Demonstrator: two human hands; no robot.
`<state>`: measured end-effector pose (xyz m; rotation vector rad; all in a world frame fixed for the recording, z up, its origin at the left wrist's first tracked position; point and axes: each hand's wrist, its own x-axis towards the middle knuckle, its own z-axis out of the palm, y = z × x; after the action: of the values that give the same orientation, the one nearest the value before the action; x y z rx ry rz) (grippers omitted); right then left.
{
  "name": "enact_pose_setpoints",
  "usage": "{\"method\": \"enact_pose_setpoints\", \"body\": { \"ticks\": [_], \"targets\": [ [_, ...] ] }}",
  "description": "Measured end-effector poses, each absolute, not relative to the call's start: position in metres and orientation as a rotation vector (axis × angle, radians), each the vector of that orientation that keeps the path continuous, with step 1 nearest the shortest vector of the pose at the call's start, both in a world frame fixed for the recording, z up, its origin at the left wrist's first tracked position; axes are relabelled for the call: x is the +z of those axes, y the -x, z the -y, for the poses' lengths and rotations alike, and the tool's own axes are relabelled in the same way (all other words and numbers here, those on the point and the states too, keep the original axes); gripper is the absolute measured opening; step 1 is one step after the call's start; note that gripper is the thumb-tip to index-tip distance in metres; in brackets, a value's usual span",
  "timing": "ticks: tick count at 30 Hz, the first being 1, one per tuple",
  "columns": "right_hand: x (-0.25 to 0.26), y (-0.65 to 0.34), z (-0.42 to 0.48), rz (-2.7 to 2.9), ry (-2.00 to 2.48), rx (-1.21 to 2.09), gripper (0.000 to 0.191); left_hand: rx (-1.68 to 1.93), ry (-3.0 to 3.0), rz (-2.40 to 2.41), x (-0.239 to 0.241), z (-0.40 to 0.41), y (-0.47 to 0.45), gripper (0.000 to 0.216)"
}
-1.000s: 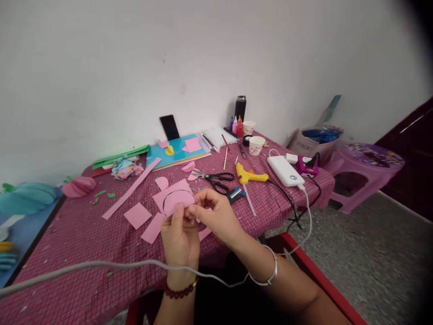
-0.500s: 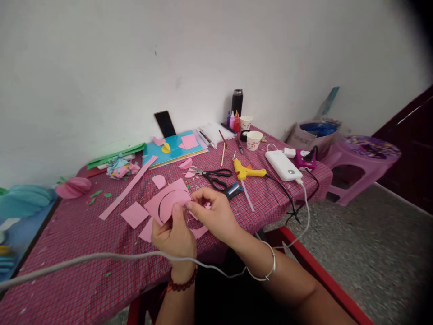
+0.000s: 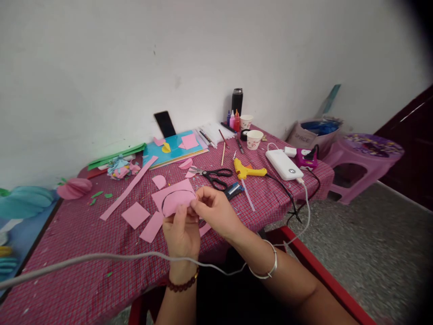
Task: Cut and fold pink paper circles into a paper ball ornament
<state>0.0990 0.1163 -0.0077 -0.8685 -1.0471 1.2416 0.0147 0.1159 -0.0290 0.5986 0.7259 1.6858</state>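
Note:
Both hands hold a piece of pink paper (image 3: pixel 174 198) with a curved black line drawn on it, just above the table's front part. My left hand (image 3: pixel 182 232) grips its lower edge, thumb on top and fingers beneath. My right hand (image 3: pixel 214 210) pinches the right edge between thumb and fingertips. Behind the hands lie black-handled scissors (image 3: pixel 216 174) and a dark blue box cutter (image 3: pixel 233 190). Left of the paper are a pink square (image 3: pixel 135 215), a pink rectangle (image 3: pixel 151 227) and a long pink strip (image 3: pixel 128 188). Part of another pink piece shows under my right hand.
A yellow glue gun (image 3: pixel 248 170) and a white power bank (image 3: pixel 284 164) lie on the right, with trailing cords. A white cable (image 3: pixel 135 255) crosses in front of my left wrist. Paper cups (image 3: pixel 254 140), paint bottles (image 3: pixel 237 121) and a phone (image 3: pixel 164 124) stand at the back.
My left hand has moved right, closer to my right hand. The pink paper has turned and tilted, so its drawn curve looks flatter. Both hands still hold it.

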Motion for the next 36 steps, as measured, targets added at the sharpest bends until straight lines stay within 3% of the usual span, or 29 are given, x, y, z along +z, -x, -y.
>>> {"method": "enact_pose_setpoints", "body": {
  "ticks": [8,22,36],
  "targets": [
    [-0.016,-0.104,-0.115,1.035,0.691,1.431,0.009,1.647,-0.463,-0.821,-0.015,-0.11,-0.014,0.024],
    [-0.022,-0.106,-0.115,1.042,0.734,1.425,0.022,1.567,-0.517,-0.863,-0.015,-0.109,-0.008,0.022],
    [-0.022,-0.115,-0.112,1.064,0.601,1.565,0.02,1.341,-0.423,-0.792,-0.007,-0.108,0.0,0.02]
  ]
}}
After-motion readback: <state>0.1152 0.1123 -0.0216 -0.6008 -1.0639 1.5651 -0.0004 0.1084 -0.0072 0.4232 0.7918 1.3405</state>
